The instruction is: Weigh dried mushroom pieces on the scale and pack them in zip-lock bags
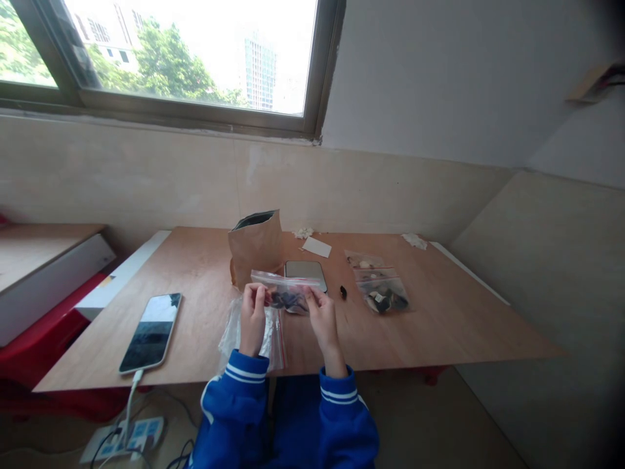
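A clear zip bag (288,300) with dark pieces inside is held up between my two hands over the table. My left hand (253,312) pinches its left end, and my right hand (321,318) pinches its right end. Just behind the bag sits a flat scale-like device (305,269) with a pale top. Flat clear bags with red zip lines (276,345) lie beneath my left hand. A brown paper pouch (256,246) stands open at the top, behind my left hand. One small dark piece (343,292) rests to the right of the held bag.
Filled zip bags (383,291) lie on the right of the wooden table (439,326). A white card (317,246) and crumpled tissue (415,241) are farther back. At the left lies a phone (151,332) with a white cable, above a power strip (122,438).
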Action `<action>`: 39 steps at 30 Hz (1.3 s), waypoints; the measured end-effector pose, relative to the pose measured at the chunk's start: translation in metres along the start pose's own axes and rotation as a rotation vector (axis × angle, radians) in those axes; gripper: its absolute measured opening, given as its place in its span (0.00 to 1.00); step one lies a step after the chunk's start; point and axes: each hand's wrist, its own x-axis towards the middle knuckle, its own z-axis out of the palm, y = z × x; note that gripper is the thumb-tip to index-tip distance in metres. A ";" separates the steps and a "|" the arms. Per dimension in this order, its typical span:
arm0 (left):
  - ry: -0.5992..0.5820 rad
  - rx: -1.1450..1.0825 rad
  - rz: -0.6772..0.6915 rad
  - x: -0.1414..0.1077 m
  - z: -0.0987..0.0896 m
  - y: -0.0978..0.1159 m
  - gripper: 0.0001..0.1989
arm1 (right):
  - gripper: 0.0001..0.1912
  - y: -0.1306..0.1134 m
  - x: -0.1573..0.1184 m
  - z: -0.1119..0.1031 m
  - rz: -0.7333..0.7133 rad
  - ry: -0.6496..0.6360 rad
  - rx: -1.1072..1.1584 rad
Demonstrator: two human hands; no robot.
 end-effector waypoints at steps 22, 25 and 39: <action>0.059 0.071 -0.004 0.006 -0.017 -0.008 0.19 | 0.30 0.013 0.001 -0.012 -0.010 0.216 -0.151; 0.038 0.067 -0.008 0.008 -0.018 -0.007 0.20 | 0.30 0.011 0.000 -0.017 0.020 0.241 -0.073; 0.048 0.098 0.055 0.005 -0.021 0.000 0.16 | 0.27 0.002 -0.004 -0.023 -0.012 0.283 -0.088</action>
